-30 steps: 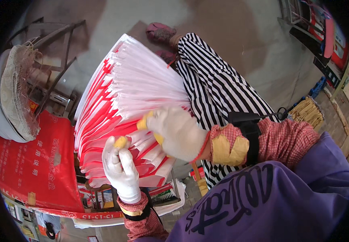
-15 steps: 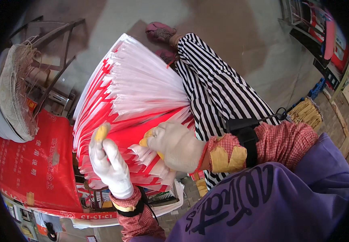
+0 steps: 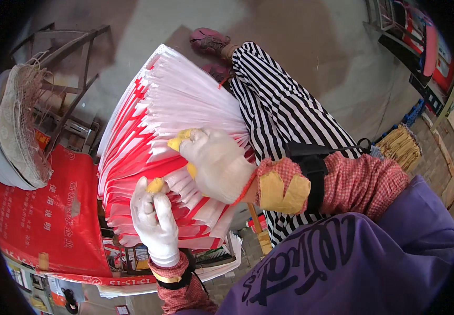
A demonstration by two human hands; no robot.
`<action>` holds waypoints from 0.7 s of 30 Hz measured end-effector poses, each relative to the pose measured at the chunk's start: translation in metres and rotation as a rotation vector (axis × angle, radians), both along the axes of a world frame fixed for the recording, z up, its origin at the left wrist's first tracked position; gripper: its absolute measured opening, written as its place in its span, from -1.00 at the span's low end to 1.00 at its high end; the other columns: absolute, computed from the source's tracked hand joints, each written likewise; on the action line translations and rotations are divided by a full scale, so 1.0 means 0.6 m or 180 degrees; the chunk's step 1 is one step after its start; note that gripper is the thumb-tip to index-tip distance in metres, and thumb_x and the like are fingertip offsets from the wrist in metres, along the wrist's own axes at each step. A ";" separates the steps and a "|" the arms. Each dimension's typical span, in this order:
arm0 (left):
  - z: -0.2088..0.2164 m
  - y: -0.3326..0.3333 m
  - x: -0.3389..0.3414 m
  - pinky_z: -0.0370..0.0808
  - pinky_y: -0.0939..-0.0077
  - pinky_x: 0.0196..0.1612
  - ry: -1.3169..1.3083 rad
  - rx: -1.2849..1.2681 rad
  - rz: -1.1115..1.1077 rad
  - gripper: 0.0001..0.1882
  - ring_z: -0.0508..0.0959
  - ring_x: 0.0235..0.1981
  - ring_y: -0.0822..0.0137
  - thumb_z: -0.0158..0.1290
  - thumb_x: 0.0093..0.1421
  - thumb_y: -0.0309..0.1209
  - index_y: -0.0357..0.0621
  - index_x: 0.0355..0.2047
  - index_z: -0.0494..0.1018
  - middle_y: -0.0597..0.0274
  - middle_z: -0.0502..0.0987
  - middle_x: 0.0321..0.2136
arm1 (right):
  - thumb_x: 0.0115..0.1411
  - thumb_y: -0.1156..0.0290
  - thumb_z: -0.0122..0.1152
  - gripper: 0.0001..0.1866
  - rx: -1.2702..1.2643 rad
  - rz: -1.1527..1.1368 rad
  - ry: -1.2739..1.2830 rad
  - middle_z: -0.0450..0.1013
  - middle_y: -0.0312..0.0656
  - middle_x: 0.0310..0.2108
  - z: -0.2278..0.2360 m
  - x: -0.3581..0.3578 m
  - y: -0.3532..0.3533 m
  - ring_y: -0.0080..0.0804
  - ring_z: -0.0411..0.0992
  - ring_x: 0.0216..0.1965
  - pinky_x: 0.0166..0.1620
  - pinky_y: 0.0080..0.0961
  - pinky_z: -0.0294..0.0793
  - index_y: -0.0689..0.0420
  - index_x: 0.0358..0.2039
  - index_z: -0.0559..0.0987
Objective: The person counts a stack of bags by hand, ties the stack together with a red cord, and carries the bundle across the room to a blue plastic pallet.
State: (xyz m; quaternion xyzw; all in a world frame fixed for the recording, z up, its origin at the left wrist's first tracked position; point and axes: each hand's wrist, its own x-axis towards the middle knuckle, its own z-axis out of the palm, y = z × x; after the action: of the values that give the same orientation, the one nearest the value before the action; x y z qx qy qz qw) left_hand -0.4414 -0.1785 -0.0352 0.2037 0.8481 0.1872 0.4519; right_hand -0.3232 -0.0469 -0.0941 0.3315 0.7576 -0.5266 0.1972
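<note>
A thick fanned bundle of red and white sheets, like woven sacks (image 3: 185,100), lies in front of me, its folded edges spread like pleats. My right hand (image 3: 219,165), in a white glove with yellow fingertips, is over the middle of the bundle. Its fingers are curled, and the palm side is hidden. At the bundle's near left edge, my left hand (image 3: 156,226) is raised in a similar glove. Its fingers are bent but apart, one yellow tip pointing up, and I see nothing held in them.
On the left, a red printed sheet (image 3: 43,215) covers a surface beside a pale padded seat or cushion (image 3: 22,126) and a metal frame (image 3: 82,63). Striped trouser legs (image 3: 284,100) stretch along the bundle's right. Farther right lies a straw-coloured bundle (image 3: 399,148).
My right hand has moved away from me and slightly left over the bundle. The left hand has shifted right and nearer, its fingers more bent. The red and white folds have shifted.
</note>
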 end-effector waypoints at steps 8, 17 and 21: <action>-0.013 0.022 -0.035 0.41 0.36 -0.06 -0.0114 0.0159 -0.0130 -0.77 0.50 -0.17 0.16 -0.11 0.24 -0.47 -0.35 -0.17 0.42 -0.01 0.50 -0.21 | -0.08 0.26 0.22 -0.52 -0.0839 0.1077 -0.0550 0.44 -0.13 -0.13 0.039 0.000 0.014 -0.30 0.36 -0.03 0.02 -0.42 0.29 0.14 -0.10 0.48; -0.053 0.029 -0.036 0.43 0.34 -0.09 0.0116 0.0188 -0.0484 -0.73 0.50 -0.19 0.16 -0.10 0.22 -0.54 -0.28 -0.06 0.37 0.00 0.45 -0.10 | -0.04 0.42 0.09 -0.58 -0.0584 0.0493 -0.0195 0.44 -0.10 -0.16 0.014 0.010 0.002 -0.21 0.38 -0.09 -0.06 -0.35 0.34 0.17 -0.09 0.48; -0.037 0.022 -0.027 0.47 0.43 -0.15 -0.0100 0.0206 -0.0176 -0.74 0.52 -0.23 0.27 -0.11 0.22 -0.55 -0.28 -0.07 0.39 0.04 0.46 -0.14 | -0.06 0.47 0.08 -0.57 0.0160 -0.0352 -0.0109 0.43 -0.03 -0.19 -0.007 -0.004 0.011 -0.12 0.39 -0.17 -0.14 -0.33 0.40 0.20 -0.10 0.47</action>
State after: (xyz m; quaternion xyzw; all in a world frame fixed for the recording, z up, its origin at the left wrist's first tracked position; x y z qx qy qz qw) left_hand -0.4575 -0.1651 -0.0577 0.2386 0.8285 0.2051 0.4633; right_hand -0.3253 -0.0402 -0.0985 0.3867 0.7476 -0.5117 0.1723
